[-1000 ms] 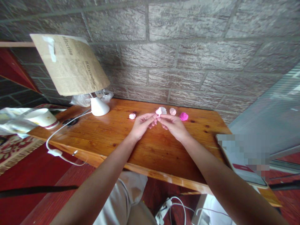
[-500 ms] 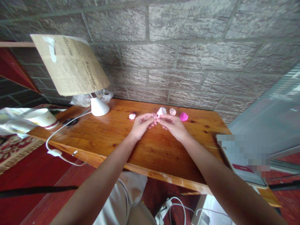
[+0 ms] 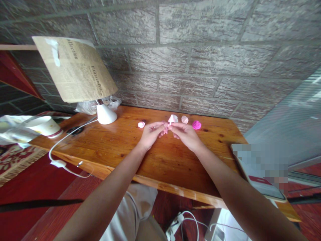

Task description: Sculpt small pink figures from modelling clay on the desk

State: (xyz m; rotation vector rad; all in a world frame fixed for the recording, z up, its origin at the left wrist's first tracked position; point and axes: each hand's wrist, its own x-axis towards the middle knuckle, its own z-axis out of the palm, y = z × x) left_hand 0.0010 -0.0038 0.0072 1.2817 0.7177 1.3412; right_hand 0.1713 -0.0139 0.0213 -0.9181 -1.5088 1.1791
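My left hand and my right hand meet over the wooden table, fingertips pinched together. Between them is a small pale pink piece of folded paper, its pointed upper part showing and the rest hidden by the fingers. A bit of pink shows below the left fingertips. To the left lies a crumpled pale pink paper ball. Right of the fingers are a rounded light pink paper piece and a bright magenta crumpled paper ball.
A lamp with a newsprint shade stands at the back left, its white cord running over the table edge. Black scissors and a paper cup are at the left. A tablet-like device lies right. Behind is a brick wall.
The pale paper between my fingertips has tilted slightly, and the fingers have shifted a little. Both arms and the other paper pieces stay in place.
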